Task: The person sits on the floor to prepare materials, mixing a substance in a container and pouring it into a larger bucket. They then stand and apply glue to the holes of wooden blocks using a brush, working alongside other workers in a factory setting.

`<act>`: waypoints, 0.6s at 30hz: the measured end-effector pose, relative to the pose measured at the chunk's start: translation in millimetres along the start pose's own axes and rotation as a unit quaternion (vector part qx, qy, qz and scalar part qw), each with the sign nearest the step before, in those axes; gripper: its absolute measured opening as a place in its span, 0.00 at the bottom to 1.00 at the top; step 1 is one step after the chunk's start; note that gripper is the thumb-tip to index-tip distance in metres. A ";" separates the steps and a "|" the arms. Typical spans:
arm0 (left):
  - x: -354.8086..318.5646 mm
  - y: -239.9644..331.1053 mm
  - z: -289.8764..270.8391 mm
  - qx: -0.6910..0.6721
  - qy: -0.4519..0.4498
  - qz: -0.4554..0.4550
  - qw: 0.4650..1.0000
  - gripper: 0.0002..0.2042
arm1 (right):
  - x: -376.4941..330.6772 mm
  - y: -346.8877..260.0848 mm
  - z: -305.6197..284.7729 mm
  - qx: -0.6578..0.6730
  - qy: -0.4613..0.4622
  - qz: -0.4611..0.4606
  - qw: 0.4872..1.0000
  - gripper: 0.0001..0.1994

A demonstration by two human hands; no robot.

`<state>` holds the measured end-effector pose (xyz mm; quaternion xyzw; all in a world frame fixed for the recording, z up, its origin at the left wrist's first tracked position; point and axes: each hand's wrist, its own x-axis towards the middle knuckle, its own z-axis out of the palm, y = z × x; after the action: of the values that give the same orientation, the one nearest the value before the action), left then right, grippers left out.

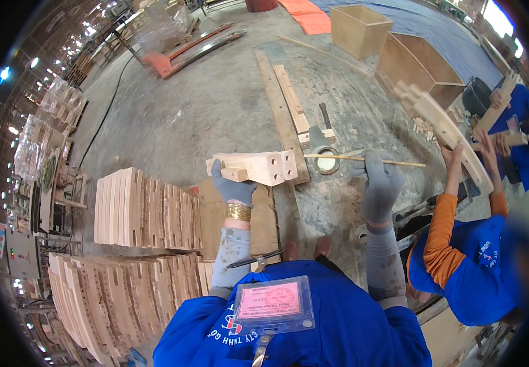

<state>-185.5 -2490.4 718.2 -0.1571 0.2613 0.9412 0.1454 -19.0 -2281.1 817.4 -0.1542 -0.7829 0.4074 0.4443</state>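
My left hand (235, 188), in a grey glove, is closed round a pair of pale wooden pieces (253, 165). Their near ends face right and have round holes drilled in them. Against its fingers is a shorter wooden block end (233, 175). My right hand (382, 186), also gloved in grey, pinches a thin wooden stick (406, 163). The stick's left end reaches across a round cup (336, 165) with white liquid inside, close to the drilled ends. Whether the stick touches the liquid is unclear.
Stacked wooden parts (145, 208) stand at left. A long board (270, 82), wooden bars (289, 92) and a hammer (325, 116) lie ahead. At right a co-worker (460, 263) holds a curved wooden piece (439, 125). Plywood boxes (417, 67) and a red pallet jack (185, 55) stand farther off.
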 end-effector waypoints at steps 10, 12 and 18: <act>-7.0 4.1 19.8 0.004 -0.032 0.032 0.999 0.24 | 1.1 -29.1 2.0 0.064 -0.034 -0.036 0.997 0.03; -8.0 3.9 21.9 0.014 -0.035 0.028 0.999 0.25 | -0.4 -29.1 6.0 0.098 -0.029 -0.034 0.994 0.03; -8.3 5.6 22.6 0.009 -0.051 0.018 0.998 0.25 | 2.9 -29.3 9.0 -0.027 -0.068 -0.169 0.983 0.05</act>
<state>-184.9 -2484.4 742.2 -0.1025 0.2646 0.9482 0.1430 -24.5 -2302.1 839.3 -0.0038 -0.8368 0.3142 0.4483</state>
